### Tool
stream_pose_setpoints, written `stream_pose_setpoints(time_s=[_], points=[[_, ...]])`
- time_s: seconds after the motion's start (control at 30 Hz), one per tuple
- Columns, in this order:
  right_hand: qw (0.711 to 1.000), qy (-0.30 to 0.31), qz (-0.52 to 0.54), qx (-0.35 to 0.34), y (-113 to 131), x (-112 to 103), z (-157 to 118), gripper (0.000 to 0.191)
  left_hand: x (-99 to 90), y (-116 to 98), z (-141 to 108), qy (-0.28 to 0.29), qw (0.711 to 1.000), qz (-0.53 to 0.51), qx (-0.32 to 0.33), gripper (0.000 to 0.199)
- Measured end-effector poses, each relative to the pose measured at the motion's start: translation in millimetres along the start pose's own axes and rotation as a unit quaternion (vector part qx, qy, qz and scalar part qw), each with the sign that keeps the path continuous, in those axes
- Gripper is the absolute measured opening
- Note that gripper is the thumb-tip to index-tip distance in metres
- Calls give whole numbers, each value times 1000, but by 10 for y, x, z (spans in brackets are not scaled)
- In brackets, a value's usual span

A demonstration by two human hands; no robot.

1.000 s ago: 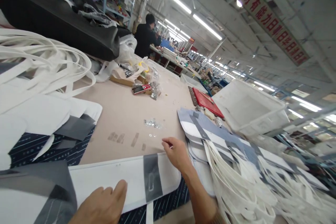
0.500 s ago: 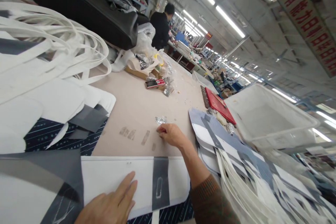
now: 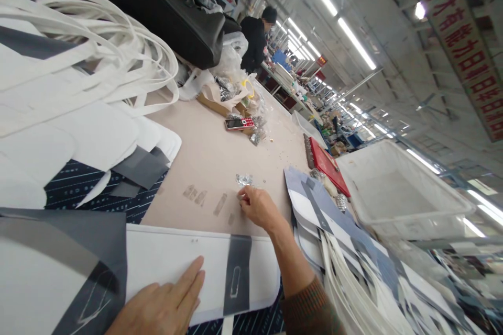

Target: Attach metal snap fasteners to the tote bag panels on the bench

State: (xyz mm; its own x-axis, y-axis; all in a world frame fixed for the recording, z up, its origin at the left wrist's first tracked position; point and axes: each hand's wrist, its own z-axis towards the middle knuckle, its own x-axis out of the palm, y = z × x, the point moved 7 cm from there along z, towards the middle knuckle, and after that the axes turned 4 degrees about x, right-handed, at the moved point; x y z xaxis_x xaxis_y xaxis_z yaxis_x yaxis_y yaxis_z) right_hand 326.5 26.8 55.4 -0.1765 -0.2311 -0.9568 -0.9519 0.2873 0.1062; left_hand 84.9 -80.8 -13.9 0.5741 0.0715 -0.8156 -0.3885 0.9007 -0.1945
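My left hand [image 3: 165,298] lies flat with its fingers stretched out on a white panel [image 3: 176,251], which has a grey strip [image 3: 238,272] with a stitched slot across it. Above the panel, my right hand [image 3: 257,207] is over the beige tabletop [image 3: 212,162], its thumb and fingertips pinched together. Whatever the pinch holds, if anything, is too small to make out. Just beyond those fingertips is a small heap of shiny silver pieces [image 3: 244,179]. Brownish tape-like marks [image 3: 220,204] show on the table left of my right hand.
White straps [image 3: 149,57] and panels are piled at left. A red phone [image 3: 239,124] lies near plastic bags [image 3: 231,57]. Stacked panels [image 3: 310,199], a red tray [image 3: 328,165] and a white bin [image 3: 404,183] stand at right. A person in black [image 3: 253,39] is farther back.
The camera view has tilted and shifted slightly, so the table items appear farther right. My left hand stays flat on the panel and my right hand remains pinched by the silver pieces.
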Motion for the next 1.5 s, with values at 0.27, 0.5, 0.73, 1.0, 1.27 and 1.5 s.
stream_pose_setpoints(time_s=[0.27,0.5,0.73,1.0,1.27,1.5], points=[[998,-6,-65,8,84,26,-90,37,-160,-16,104,-33,999,-12,-4,50],[992,-6,-120,36,251,100,-120,34,-19,-28,38,13,1000,-1,-27,47],[993,-29,-94,64,178,70,-144,40,-182,-48,190,29,999,12,-4,49],[994,-69,43,71,-43,-24,-194,33,-198,-83,175,55,998,26,11,53],[912,2,408,29,426,315,-458,16,-246,-80,214,89,996,16,13,56],[879,40,475,33,718,497,-532,14,-303,-94,285,91,996,14,20,52]])
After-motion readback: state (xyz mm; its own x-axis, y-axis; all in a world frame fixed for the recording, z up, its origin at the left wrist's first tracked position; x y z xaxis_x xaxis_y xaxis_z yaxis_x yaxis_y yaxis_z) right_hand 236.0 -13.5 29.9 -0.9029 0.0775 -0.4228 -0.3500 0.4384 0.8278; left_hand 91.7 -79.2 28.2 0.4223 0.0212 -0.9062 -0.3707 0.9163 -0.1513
